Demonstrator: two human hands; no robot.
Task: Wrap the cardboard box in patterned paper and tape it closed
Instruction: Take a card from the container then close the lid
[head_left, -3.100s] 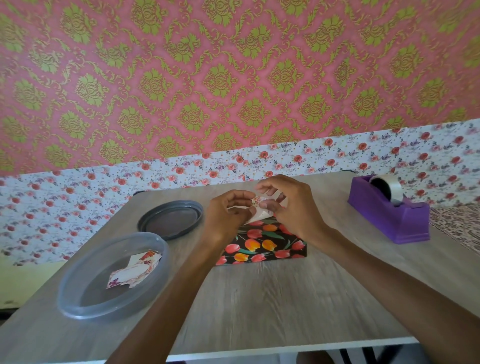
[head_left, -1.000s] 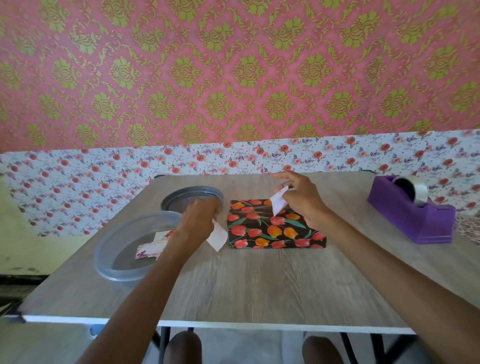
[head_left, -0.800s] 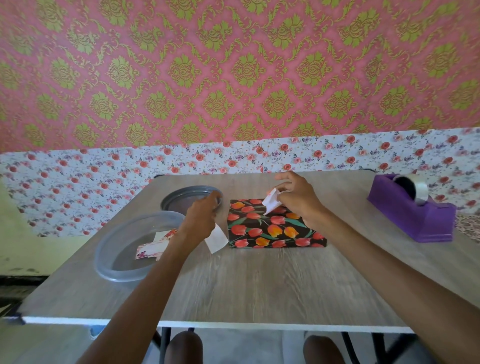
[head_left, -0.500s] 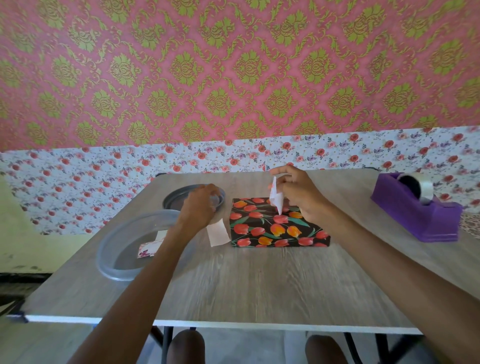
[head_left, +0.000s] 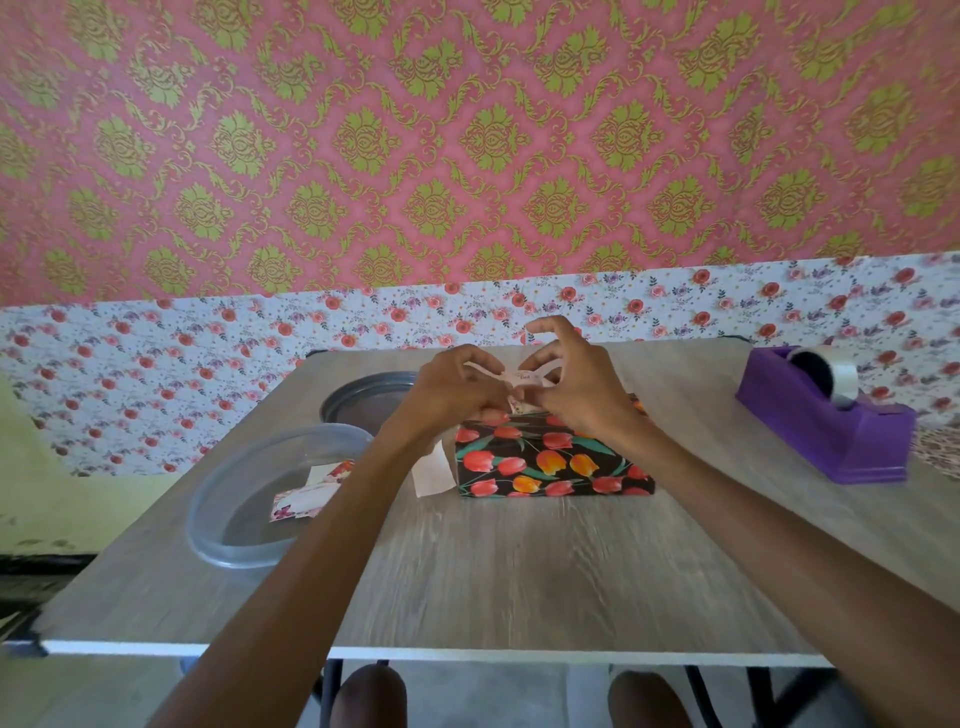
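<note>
The box (head_left: 550, 462), wrapped in black paper with red and orange tulips, lies flat in the middle of the wooden table (head_left: 519, 571). Above its far edge my left hand (head_left: 457, 389) and my right hand (head_left: 576, 384) meet, both pinching a small white paper slip (head_left: 519, 378) stretched between the fingertips. My right index finger sticks up free. A white backing scrap (head_left: 431, 473) lies on the table against the box's left side.
A purple tape dispenser (head_left: 826, 426) with a clear roll stands at the right. A clear plastic lid (head_left: 260, 493) holding floral cards sits at the left, with a grey round tray (head_left: 363, 400) behind it. The table's front edge is near my knees.
My left hand dropped the white scrap beside the box and came back to the centre. It now pinches the slip together with my right hand.
</note>
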